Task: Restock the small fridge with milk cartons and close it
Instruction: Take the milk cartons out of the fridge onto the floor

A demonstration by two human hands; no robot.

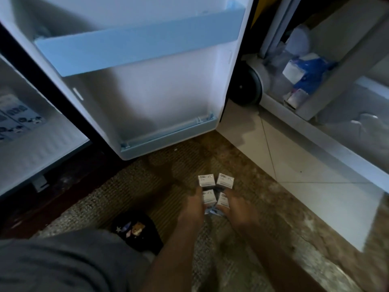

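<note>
Dim floor mat [134,186] is carrying four cartons [215,189] below the open door [147,85], staged for loading the fridge [31,148]. I am closing my left grip [194,207] and right grip [237,209] around the near pair, fingers part spread, touching their sides.

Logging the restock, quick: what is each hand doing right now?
Left hand: closed on the near-left milk carton on the mat.
Right hand: closed on the near-right milk carton.
</note>
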